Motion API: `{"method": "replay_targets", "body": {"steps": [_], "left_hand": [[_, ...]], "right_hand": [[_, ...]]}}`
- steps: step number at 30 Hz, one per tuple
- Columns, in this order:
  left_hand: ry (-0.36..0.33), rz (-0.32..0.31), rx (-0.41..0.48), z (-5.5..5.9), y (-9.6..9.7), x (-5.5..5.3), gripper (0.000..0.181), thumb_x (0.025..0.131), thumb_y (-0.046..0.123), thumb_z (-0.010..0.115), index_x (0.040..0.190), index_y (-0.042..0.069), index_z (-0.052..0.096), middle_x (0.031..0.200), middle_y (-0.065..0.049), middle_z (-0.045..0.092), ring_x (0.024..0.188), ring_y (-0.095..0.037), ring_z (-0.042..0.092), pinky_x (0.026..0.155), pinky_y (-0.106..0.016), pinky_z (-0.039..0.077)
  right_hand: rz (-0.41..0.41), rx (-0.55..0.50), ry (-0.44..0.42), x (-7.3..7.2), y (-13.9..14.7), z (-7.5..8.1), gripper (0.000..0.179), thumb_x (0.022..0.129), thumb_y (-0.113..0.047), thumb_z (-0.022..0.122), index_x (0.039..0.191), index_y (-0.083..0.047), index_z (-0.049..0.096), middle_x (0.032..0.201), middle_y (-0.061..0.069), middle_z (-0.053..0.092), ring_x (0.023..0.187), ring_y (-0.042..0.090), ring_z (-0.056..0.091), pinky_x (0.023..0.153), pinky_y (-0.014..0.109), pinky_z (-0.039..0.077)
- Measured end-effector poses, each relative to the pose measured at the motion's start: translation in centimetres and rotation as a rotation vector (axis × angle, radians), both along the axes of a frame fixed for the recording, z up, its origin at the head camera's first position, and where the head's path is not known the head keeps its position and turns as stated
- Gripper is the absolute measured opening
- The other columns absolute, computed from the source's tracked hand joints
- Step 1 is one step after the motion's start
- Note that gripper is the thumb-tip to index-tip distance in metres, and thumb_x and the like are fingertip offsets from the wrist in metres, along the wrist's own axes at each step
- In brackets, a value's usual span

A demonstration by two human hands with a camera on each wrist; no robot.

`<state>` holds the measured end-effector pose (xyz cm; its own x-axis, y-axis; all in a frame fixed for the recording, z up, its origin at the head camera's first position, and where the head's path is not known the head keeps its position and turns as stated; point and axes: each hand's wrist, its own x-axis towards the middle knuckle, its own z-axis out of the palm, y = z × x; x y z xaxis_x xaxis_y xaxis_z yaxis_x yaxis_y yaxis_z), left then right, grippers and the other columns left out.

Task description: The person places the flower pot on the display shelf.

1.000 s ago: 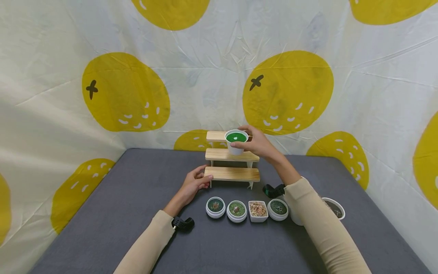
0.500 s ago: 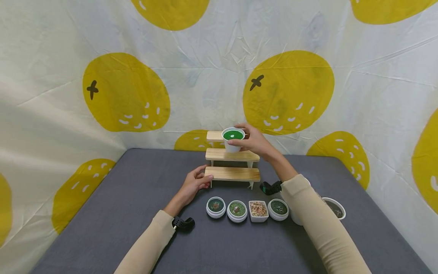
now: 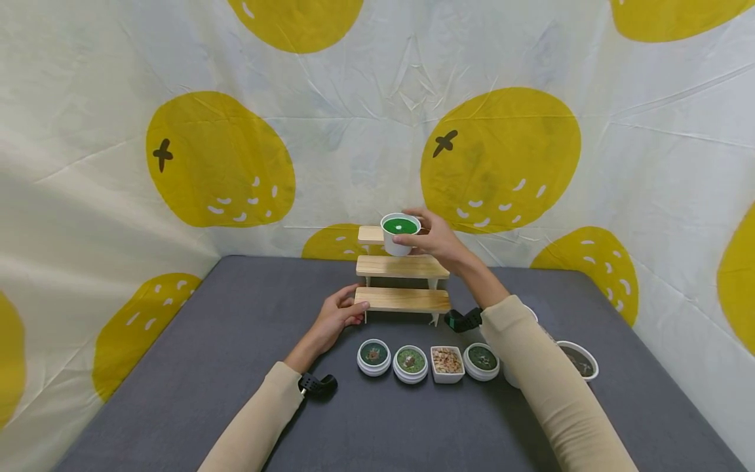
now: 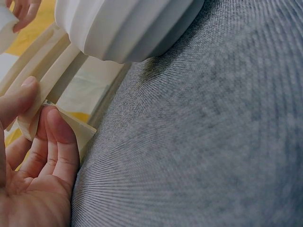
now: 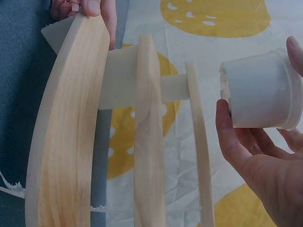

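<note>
My right hand (image 3: 433, 237) grips a white plastic pot (image 5: 258, 90) with a bright green surface inside its rim. In the right wrist view the pot is just off the top step, with a gap between its base and the board. Below it stands a three-step wooden shelf (image 3: 402, 299) on pale supports. My left hand (image 3: 337, 318) pinches the left end of the lowest step (image 5: 71, 127), thumb on top and fingers underneath, as the left wrist view (image 4: 42, 142) shows.
In front of the shelf, a row holds three round white pots (image 3: 411, 364) with green tops and a square white pot (image 3: 447, 364) of pebbles. Another white pot (image 3: 578, 360) with a dark top stands right of my right sleeve. A patterned curtain (image 3: 354, 131) hangs behind the table.
My right hand has carried the white pot a little up and left, from in front of the middle step toward the top one. The left hand keeps its grip on the lowest step.
</note>
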<state>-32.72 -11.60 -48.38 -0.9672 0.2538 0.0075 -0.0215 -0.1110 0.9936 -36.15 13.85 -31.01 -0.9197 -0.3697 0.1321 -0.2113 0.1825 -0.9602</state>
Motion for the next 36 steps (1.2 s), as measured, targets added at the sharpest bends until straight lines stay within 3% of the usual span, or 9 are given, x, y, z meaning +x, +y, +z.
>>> {"method": "replay_targets", "body": {"steps": [4, 9, 13, 16, 22, 27, 36], "left_hand": [[-0.003, 0.004, -0.002, 0.0, 0.0, 0.0, 0.065, 0.096, 0.016, 0.074, 0.155, 0.011, 0.045, 0.099, -0.003, 0.069, 0.079, -0.014, 0.064, 0.07, -0.024, 0.057], [-0.001, 0.002, -0.01, -0.1, 0.0, 0.0, 0.067, 0.096, 0.016, 0.075, 0.155, 0.011, 0.044, 0.1, -0.004, 0.069, 0.08, -0.013, 0.064, 0.07, -0.024, 0.057], [0.006, 0.007, -0.008, -0.2, 0.0, 0.1, 0.067, 0.096, 0.016, 0.075, 0.155, 0.011, 0.044, 0.1, -0.004, 0.069, 0.079, -0.013, 0.065, 0.07, -0.024, 0.057], [0.009, 0.008, -0.012, -0.2, 0.0, 0.2, 0.067, 0.096, 0.016, 0.075, 0.155, 0.011, 0.044, 0.1, -0.004, 0.069, 0.079, -0.012, 0.065, 0.07, -0.024, 0.057], [0.01, 0.002, -0.017, -0.3, -0.1, 0.2, 0.067, 0.096, 0.017, 0.076, 0.155, 0.012, 0.045, 0.1, -0.005, 0.069, 0.079, -0.012, 0.065, 0.07, -0.024, 0.058], [0.014, -0.009, -0.015, -0.2, -0.2, 0.3, 0.067, 0.096, 0.018, 0.075, 0.155, 0.012, 0.044, 0.103, -0.004, 0.069, 0.08, -0.013, 0.064, 0.07, -0.024, 0.058], [0.013, 0.007, -0.017, -0.3, -0.2, 0.3, 0.065, 0.095, 0.017, 0.076, 0.154, 0.012, 0.046, 0.101, -0.006, 0.069, 0.08, -0.013, 0.065, 0.071, -0.024, 0.057]], "right_hand": [[-0.005, 0.006, 0.008, -0.2, -0.2, 0.1, 0.082, 0.091, -0.011, 0.079, 0.159, -0.01, 0.034, 0.147, 0.021, 0.051, 0.119, 0.032, 0.059, 0.103, 0.061, 0.052], [0.0, 0.028, 0.032, -0.3, -0.4, 0.0, 0.085, 0.09, -0.007, 0.078, 0.16, -0.006, 0.031, 0.147, 0.022, 0.05, 0.118, 0.031, 0.06, 0.09, 0.042, 0.061], [-0.001, 0.034, 0.049, -0.5, -0.6, -0.2, 0.084, 0.09, -0.004, 0.078, 0.159, -0.005, 0.031, 0.147, 0.023, 0.051, 0.117, 0.032, 0.061, 0.081, 0.032, 0.061], [-0.003, 0.044, 0.054, -0.6, -0.6, -0.2, 0.084, 0.089, -0.003, 0.077, 0.16, -0.005, 0.03, 0.147, 0.023, 0.051, 0.117, 0.033, 0.061, 0.081, 0.033, 0.06], [-0.012, 0.048, 0.076, -0.6, -1.0, 0.1, 0.084, 0.09, -0.003, 0.077, 0.159, -0.007, 0.03, 0.145, 0.021, 0.052, 0.116, 0.031, 0.06, 0.094, 0.046, 0.059], [-0.032, 0.074, 0.099, -0.8, -1.5, 0.4, 0.083, 0.09, -0.006, 0.078, 0.159, -0.007, 0.032, 0.141, 0.022, 0.054, 0.112, 0.028, 0.059, 0.092, 0.034, 0.057], [-0.072, 0.118, 0.107, -1.7, -2.5, 0.6, 0.083, 0.089, -0.012, 0.081, 0.158, -0.009, 0.035, 0.137, 0.02, 0.058, 0.108, 0.026, 0.06, 0.091, 0.031, 0.052]]}}
